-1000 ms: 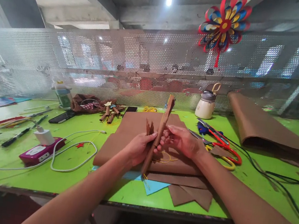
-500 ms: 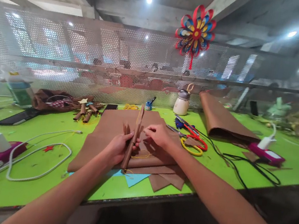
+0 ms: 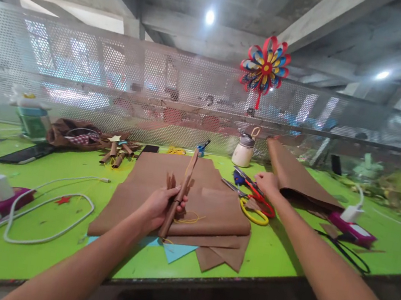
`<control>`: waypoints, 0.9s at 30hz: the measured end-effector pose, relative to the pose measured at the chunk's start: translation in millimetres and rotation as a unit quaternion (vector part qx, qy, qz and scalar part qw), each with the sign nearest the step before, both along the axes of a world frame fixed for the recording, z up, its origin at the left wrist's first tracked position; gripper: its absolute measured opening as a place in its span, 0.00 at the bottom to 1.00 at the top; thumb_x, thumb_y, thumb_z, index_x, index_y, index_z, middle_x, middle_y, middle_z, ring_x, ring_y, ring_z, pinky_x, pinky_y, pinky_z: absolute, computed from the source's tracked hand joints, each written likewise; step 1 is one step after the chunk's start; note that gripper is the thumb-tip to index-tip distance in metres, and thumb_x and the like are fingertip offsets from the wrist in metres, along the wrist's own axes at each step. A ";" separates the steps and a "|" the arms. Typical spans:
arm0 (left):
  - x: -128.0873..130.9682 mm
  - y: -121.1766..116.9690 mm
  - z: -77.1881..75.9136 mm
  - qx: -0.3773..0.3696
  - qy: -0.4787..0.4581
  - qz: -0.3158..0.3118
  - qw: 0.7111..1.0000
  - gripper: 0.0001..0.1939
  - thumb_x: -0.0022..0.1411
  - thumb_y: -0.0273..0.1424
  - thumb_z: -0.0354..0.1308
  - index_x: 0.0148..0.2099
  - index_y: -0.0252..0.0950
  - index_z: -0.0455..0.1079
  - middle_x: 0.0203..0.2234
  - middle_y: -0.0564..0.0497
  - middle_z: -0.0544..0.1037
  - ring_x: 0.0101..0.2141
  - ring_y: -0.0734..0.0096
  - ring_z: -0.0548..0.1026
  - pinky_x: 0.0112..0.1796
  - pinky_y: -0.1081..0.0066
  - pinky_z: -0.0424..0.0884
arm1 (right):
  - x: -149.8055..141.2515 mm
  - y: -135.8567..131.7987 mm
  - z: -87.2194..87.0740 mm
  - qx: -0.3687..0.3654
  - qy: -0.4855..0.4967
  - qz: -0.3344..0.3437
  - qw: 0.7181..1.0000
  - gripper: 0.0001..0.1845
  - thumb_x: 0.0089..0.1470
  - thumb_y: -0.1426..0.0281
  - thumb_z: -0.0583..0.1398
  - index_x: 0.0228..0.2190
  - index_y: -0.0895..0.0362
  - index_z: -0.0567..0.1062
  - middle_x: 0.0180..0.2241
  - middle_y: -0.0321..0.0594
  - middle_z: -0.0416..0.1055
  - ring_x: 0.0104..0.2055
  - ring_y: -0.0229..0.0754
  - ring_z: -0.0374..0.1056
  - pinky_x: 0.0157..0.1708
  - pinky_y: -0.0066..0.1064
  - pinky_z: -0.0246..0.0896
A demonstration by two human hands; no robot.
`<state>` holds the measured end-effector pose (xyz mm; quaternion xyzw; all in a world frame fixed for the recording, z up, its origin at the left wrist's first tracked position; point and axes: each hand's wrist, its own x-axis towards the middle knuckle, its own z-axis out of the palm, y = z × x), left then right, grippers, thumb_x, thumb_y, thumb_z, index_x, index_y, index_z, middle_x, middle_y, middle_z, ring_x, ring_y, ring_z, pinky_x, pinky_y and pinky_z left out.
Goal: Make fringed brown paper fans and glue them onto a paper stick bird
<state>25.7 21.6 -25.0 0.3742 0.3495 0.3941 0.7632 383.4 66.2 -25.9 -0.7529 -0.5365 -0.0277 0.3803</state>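
Plainly brown, slim, tilted paper roll [image 3: 181, 191]

The bare left forearm [image 3: 91, 259] is slanting from the near left edge toward the middle of the scene, the left wrist [image 3: 140, 219] lying roughly in line with it. The left hand [image 3: 161, 205] is holding a closed grip, its thumb [image 3: 174, 191] lying along the top and its fingertips [image 3: 183, 203] showing on the right. The right forearm [image 3: 323, 261], also bare, is slanting leftward from the near right corner. The right hand [image 3: 268, 183] is hanging farther off, well apart from the left, its fingers [image 3: 260, 177] lying bent; whether they are gripping is unclear.
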 end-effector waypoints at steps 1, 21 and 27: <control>-0.4 -0.3 0.1 0.003 0.001 -0.003 1.000 0.11 0.61 0.29 0.48 0.30 0.27 0.66 0.22 0.46 0.69 0.19 0.78 0.67 0.19 0.79 0.64 | 0.6 2.0 -4.3 -0.002 -0.006 -0.009 1.000 0.12 0.43 0.72 0.54 0.14 0.59 0.73 0.20 0.47 0.71 0.25 0.43 0.64 0.24 0.31 0.50; -0.9 -3.5 6.4 -0.018 0.013 -0.003 1.000 0.11 0.61 0.31 0.49 0.30 0.29 0.65 0.19 0.48 0.68 0.17 0.78 0.65 0.18 0.78 0.62 | -9.9 0.5 -22.3 -0.117 -0.129 -0.004 0.985 0.13 0.49 0.70 0.54 0.25 0.60 0.77 0.27 0.48 0.74 0.31 0.44 0.68 0.30 0.30 0.54; -0.6 -4.4 7.3 -0.030 -0.002 -0.001 1.000 0.09 0.60 0.30 0.49 0.31 0.29 0.64 0.20 0.48 0.69 0.18 0.78 0.66 0.19 0.78 0.62 | -9.0 8.1 -20.2 -0.131 -0.202 -0.060 0.969 0.18 0.47 0.64 0.59 0.36 0.65 0.74 0.42 0.61 0.67 0.46 0.55 0.61 0.38 0.37 0.54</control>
